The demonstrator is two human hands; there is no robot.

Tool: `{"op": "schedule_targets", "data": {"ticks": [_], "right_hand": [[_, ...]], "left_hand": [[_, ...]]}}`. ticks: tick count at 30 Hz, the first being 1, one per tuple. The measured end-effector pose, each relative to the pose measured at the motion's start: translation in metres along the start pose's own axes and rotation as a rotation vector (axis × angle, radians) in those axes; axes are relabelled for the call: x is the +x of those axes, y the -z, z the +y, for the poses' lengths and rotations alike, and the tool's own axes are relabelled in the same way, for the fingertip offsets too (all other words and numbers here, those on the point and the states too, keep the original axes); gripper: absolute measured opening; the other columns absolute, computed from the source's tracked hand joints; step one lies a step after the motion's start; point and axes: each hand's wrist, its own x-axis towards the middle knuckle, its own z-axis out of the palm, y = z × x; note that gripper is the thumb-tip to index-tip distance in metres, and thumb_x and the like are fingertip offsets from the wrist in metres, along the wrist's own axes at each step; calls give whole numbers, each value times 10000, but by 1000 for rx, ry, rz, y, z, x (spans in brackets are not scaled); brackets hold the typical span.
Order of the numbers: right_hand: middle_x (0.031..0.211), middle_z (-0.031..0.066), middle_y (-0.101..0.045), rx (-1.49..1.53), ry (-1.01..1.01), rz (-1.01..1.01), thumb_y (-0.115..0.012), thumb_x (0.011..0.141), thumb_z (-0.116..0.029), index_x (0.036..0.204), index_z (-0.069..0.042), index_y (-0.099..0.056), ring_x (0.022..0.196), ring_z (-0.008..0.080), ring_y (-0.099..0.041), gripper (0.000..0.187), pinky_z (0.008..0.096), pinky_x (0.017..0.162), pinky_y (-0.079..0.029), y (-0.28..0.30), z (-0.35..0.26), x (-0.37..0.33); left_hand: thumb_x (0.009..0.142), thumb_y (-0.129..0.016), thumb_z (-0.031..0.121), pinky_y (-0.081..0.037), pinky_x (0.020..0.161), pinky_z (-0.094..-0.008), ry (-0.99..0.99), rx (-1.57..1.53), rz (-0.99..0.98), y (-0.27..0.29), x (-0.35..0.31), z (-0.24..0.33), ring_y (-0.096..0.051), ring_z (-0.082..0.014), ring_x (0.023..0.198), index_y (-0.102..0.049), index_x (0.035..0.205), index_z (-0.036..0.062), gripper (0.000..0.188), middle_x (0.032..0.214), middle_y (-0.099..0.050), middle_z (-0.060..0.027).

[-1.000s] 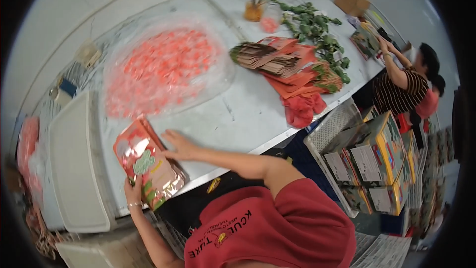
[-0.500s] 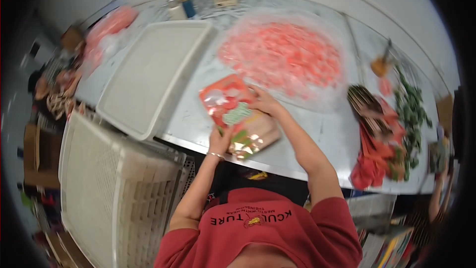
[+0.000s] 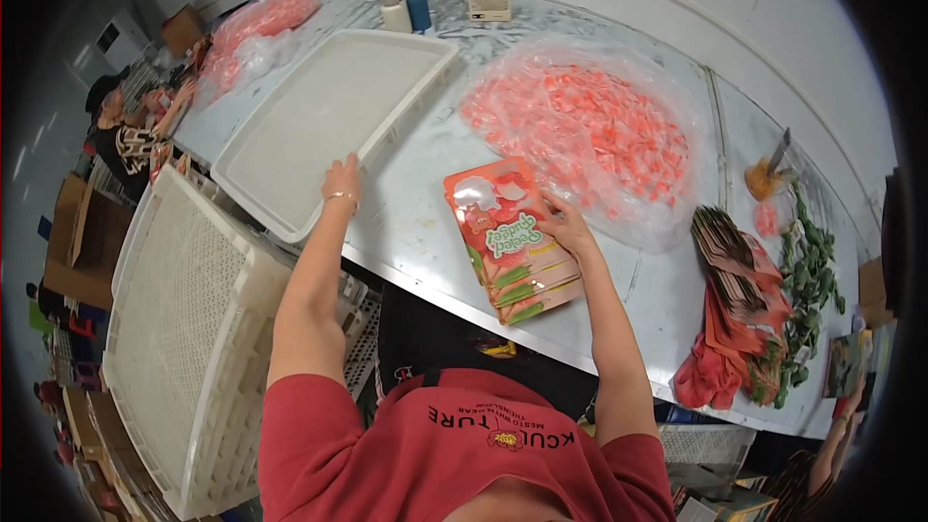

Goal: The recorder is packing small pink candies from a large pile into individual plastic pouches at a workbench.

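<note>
Several glossy red-and-beige printed pouches [image 3: 507, 232], slightly fanned out, are in my right hand [image 3: 565, 224], which grips their right side just over the table. My left hand [image 3: 340, 182] lies on the near right rim of a shallow white plastic tray [image 3: 300, 126], its fingers hooked over the edge. Beyond the pouches, a large clear plastic bag [image 3: 590, 126] lies spread on the table, full of small pink-and-white wrapped pieces.
White perforated crates [image 3: 193, 329] stand stacked at lower left. More pouches [image 3: 730, 271], a red cloth-like bundle [image 3: 710, 372] and a leafy green strand [image 3: 807, 271] lie at right. Two bottles [image 3: 406, 12] and a small fan [image 3: 489, 0] stand behind. A co-worker [image 3: 130, 130] is at far left.
My left hand has let go of the pouches and moved left onto the tray's rim. My right hand keeps the pouches, now shifted right in view.
</note>
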Motion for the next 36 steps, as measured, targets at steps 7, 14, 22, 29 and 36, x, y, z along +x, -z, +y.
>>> {"op": "schedule_targets", "data": {"ticks": [7,14,22,29,36], "right_hand": [[887,88,-607,46,-87,81,-692,654,-25,1270,-98,-501,832,163,-583,649,275,722,-480,7,8,4],[1053,170,-605,-644,198,349,-692,728,-232,1103,-10,-586,991,267,-569,449,355,836,-454,29,-39,-25],[937,206,-616,-686,28,149,-494,856,-274,904,6,-625,905,342,-574,313,419,813,-439,40,-15,4],[928,179,-587,-711,-25,511,-586,803,-221,985,4,-590,801,331,-568,289,400,748,-449,141,54,-58],[1191,172,-468,-1034,35,661,-670,737,-233,1250,-64,-460,921,336,-532,580,430,808,-438,136,57,-36]], "left_hand": [[801,-569,163,-490,673,-461,-223,-350,-120,19,-61,63,-578,-351,821,-417,1224,147,449,963,-537,-150],[789,-603,188,-461,735,-450,-238,-436,-53,37,-61,55,-542,-344,892,-466,1254,73,498,1010,-539,-165],[834,-512,222,-374,943,-421,-1094,-817,244,104,-26,276,-498,-330,1081,-550,1140,82,339,1176,-543,-157],[754,-617,367,-455,856,-433,-779,-278,-345,71,40,258,-535,-327,1039,-515,1160,86,504,1145,-548,-134],[657,-730,374,-438,907,-410,-489,-460,-401,-41,91,228,-481,-326,1133,-444,1222,49,712,1294,-426,-143]]}}
